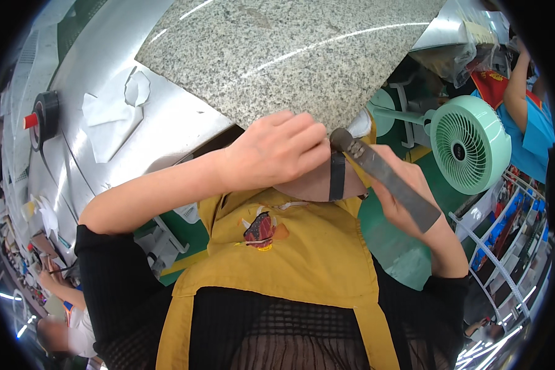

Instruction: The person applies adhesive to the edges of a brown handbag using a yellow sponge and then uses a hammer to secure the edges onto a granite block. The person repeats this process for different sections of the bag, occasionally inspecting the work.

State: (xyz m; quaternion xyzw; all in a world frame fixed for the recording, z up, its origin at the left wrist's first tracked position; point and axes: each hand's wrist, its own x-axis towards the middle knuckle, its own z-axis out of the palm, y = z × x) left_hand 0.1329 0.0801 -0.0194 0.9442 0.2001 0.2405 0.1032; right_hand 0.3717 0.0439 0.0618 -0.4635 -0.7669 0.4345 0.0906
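Note:
Just at the near corner of a speckled grey stone slab (pixel 290 61), my left hand (pixel 279 150) is closed, fingers curled over a pinkish-brown piece of material (pixel 314 187). A black strip (pixel 337 177) crosses that piece near its right side. In my right hand (pixel 413 179) is a shoemaker's-type hammer (pixel 393 180), its dark metal head round at one end and flat and long at the other. The round end is close to the left hand's fingertips, above the strip. My palm hides the hammer's handle. What the left fingertips pinch is partly hidden.
A metal worktable (pixel 172 114) carries the slab, white scraps (pixel 111 123) and a black roll with a red core (pixel 41 120). To the right stand a mint-green fan (pixel 468 145) and a metal rack (pixel 505 240). Other people are at both sides.

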